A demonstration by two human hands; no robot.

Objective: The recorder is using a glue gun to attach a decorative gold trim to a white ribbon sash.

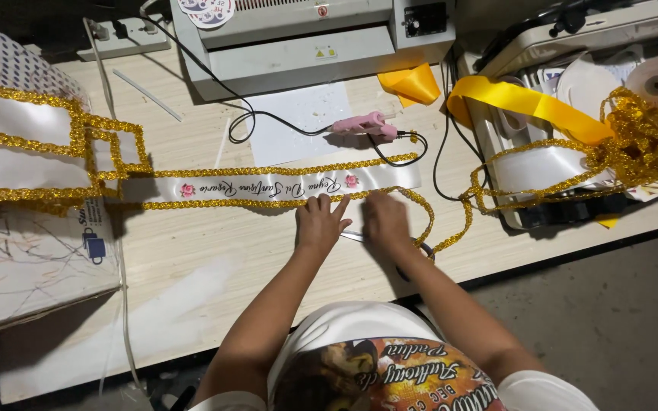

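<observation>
A long white sash (268,187) with script lettering and pink flowers lies across the wooden table (192,259). Gold glitter trim (268,170) runs along both of its long edges. My left hand (319,222) presses flat on the sash's lower trim, fingers spread. Just to its right, my right hand (384,221) pinches the loose trim (425,215) against the sash's near edge. A pair of scissors (353,237) lies partly under my hands. A pink glue gun (363,125) rests just beyond the sash.
A grey laminator (306,38) stands at the back. A yellow ribbon (527,103) and a tangle of gold trim (641,144) lie over a machine at the right. More trimmed sashes (24,152) and a cardboard box (24,259) are at the left.
</observation>
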